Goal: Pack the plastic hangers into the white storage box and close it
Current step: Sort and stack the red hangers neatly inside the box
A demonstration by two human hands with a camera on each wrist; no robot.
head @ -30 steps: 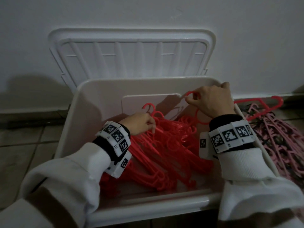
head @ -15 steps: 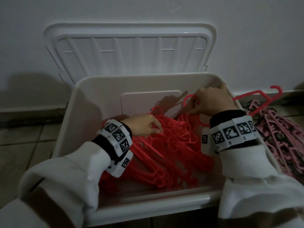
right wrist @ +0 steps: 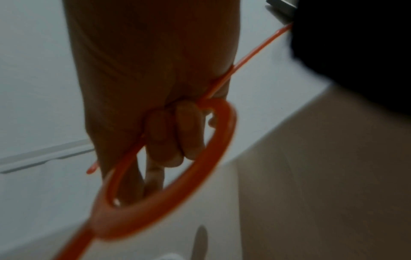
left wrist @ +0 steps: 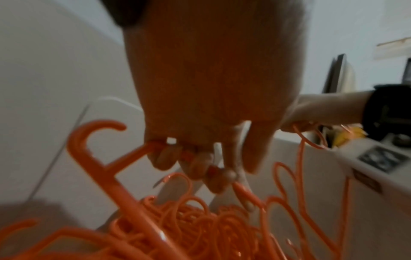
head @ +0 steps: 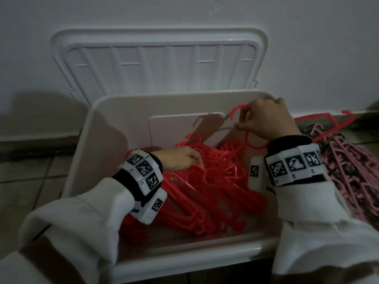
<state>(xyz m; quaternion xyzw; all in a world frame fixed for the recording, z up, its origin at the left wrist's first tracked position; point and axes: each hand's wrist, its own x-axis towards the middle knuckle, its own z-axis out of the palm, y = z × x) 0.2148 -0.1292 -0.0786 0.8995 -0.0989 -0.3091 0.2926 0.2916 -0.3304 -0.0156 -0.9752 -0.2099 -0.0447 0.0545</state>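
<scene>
Three Views Over One Box

Head camera looks down into the white storage box (head: 102,128) from its near side; both wrist cameras peer close along the fingers (blurred). The left wrist view shares the right hand (left wrist: 311,110).

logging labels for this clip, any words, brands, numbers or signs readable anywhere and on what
No readable words, brands or numbers.
Left wristband: black-and-white square code tags with tiny characters beside them, too small to read.
Right wristband: the same kind of code tags, small print unreadable.
White storage box and lid: no lettering visible.
Red hangers: no markings visible.
</scene>
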